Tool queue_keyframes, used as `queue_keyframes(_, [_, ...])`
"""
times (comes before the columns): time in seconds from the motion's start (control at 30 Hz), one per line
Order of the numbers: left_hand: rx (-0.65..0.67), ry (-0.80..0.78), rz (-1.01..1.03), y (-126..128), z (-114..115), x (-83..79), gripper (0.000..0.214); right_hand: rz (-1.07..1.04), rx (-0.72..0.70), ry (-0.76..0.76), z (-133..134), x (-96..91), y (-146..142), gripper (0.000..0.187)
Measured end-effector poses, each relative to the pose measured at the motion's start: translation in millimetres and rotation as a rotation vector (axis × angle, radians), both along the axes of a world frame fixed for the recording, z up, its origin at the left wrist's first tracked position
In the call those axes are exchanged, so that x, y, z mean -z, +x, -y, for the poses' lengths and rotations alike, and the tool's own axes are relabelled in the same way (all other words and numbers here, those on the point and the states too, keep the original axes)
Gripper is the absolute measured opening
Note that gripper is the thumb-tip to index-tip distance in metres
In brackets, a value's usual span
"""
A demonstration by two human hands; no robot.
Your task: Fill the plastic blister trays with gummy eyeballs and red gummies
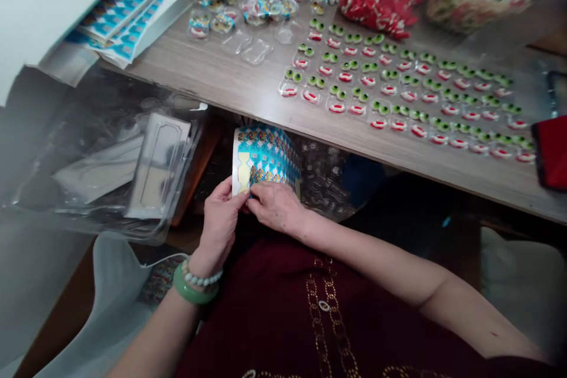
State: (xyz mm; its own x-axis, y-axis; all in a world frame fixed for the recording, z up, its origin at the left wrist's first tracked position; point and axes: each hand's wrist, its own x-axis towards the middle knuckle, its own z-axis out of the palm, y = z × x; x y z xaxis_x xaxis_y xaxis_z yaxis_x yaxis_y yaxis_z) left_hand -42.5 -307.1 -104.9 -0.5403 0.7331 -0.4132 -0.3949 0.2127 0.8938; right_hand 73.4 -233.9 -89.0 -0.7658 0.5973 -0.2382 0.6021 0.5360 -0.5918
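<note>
Over the dark red top [266,319], the left hand [218,227], a jade bangle [195,286] at its wrist, and the right hand [277,208] pinch side by side, firmly and close together, on the lower edge of a curled blue printed label sheet [266,156], steadying it at centre frame just below the wooden surface [199,71].

We log a matt wood-grain tabletop [199,80]; on it, glossy clear plastic blisters [254,50]; below its edge, a smooth glossy paper sticker sheet [266,156] and matt dark red cloth [261,301].
</note>
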Motion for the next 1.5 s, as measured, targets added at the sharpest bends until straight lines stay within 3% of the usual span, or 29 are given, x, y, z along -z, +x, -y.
queue_keyframes(0.13, [0.074,0.015,-0.054,4,-2,-4.0,0.040,0.012,-0.024,0.043,-3,3.2,6,0.026])
queue_keyframes(0.3, [0.086,-0.019,0.089,1,-4,-6.4,0.043,-0.115,0.121,-0.204,-15,14.4,16,0.023])
queue_keyframes(0.37, [0.080,-0.018,0.125,1,-5,-6.1,0.042,-0.217,0.180,-0.228,-16,15.9,19,0.021])
queue_keyframes(0.47, [0.068,0.015,0.110,4,-6,-4.5,0.032,-0.272,0.134,-0.119,-12,13.5,21,0.015])
queue_keyframes(0.6, [0.048,0.014,-0.003,12,-11,-3.3,0.026,-0.150,0.044,0.029,-6,7.4,20,0.022])
queue_keyframes(0.77, [0.006,0.017,-0.135,17,-19,-3.8,0.027,-0.090,0.032,0.062,-8,6.8,18,0.023])
queue_keyframes(0.83, [0.029,0.013,-0.053,15,-21,-4.2,0.026,-0.122,0.085,-0.004,-12,11.3,18,0.019])
queue_keyframes(0.97, [0.058,-0.032,0.147,8,-23,-5.0,0.025,-0.257,0.258,-0.309,-20,25.0,19,0.018])
queue_keyframes(1.03, [0.046,-0.044,0.177,6,-23,-5.6,0.024,-0.307,0.263,-0.365,-21,28.1,20,0.018])
queue_keyframes(1.2, [-0.015,-0.040,0.108,9,-22,-7.1,0.020,-0.225,0.048,-0.017,-13,14.6,22,0.021])
queue_keyframes(1.3, [-0.039,-0.049,-0.024,15,-22,-9.0,0.018,-0.160,0.020,0.067,-10,6.1,20,0.025])
queue_keyframes(1.4, [-0.030,-0.001,-0.131,19,-24,-11.0,0.015,-0.166,0.142,-0.068,-14,7.7,19,0.024])
queue_keyframes(1.5, [0.021,0.048,-0.129,15,-25,-10.1,0.011,-0.273,0.275,-0.481,-21,17.0,17,0.014])
